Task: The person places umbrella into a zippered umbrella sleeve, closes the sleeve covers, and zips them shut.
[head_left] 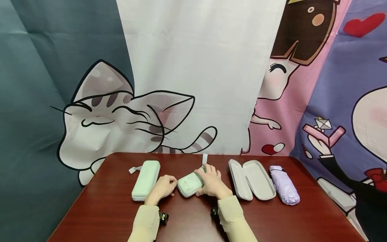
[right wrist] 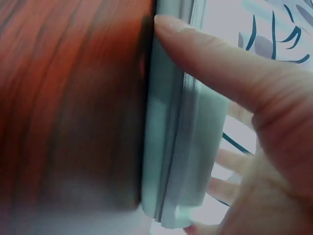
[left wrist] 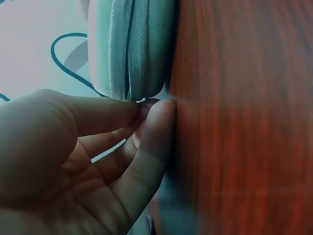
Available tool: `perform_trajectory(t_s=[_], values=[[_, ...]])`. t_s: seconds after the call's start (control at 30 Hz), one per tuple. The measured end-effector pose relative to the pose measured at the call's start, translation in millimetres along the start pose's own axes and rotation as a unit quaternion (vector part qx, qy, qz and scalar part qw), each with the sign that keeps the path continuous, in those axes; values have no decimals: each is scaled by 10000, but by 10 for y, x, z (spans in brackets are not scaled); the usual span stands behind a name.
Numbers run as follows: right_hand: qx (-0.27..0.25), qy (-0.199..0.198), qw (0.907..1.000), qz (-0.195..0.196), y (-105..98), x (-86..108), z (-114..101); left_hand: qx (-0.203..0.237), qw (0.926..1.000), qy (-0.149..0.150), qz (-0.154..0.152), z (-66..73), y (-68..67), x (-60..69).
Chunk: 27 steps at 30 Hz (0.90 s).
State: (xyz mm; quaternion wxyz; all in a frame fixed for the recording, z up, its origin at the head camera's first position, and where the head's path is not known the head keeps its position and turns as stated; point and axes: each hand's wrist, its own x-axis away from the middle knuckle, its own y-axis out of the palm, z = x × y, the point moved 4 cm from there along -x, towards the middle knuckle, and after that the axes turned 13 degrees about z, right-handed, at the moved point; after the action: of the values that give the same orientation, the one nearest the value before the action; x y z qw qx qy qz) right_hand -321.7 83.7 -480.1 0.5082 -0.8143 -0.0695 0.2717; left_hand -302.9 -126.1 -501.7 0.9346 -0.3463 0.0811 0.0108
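Observation:
A small pale green zippered case (head_left: 189, 185) lies at an angle on the table between the hands. The right hand (head_left: 212, 182) grips it from above and the right. Its thumb (right wrist: 195, 54) presses the near side along the zipper, with the other fingers round the far side. At the left end of the case, the fingertips of the left hand (head_left: 164, 186) meet in a pinch at the end of the zipper (left wrist: 128, 73). The zipper pull between them is mostly hidden. A pale strap (head_left: 205, 158) sticks out behind the case.
A longer pale green case (head_left: 146, 179) with a strap lies closed beside the left forearm. Right of the right hand, a grey case (head_left: 258, 179) lies unfolded, and beyond it a folded lavender umbrella (head_left: 284, 185). The brown table (head_left: 187, 225) ends at a printed cloth backdrop (head_left: 193, 74).

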Motion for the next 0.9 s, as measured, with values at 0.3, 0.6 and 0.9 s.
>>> perform_trajectory(t_s=[0.3,0.6,0.9], values=[[-243,-666,9975,-16,-17,-16,51,-6,10000,-14,61,0,20,-20],[-44,-466,9988,163,38,-15,83,-81,9999,87,67,4,5,2],[211,-290,9987,362,32,-12,17,-183,9997,96,127,2,-19,13]])
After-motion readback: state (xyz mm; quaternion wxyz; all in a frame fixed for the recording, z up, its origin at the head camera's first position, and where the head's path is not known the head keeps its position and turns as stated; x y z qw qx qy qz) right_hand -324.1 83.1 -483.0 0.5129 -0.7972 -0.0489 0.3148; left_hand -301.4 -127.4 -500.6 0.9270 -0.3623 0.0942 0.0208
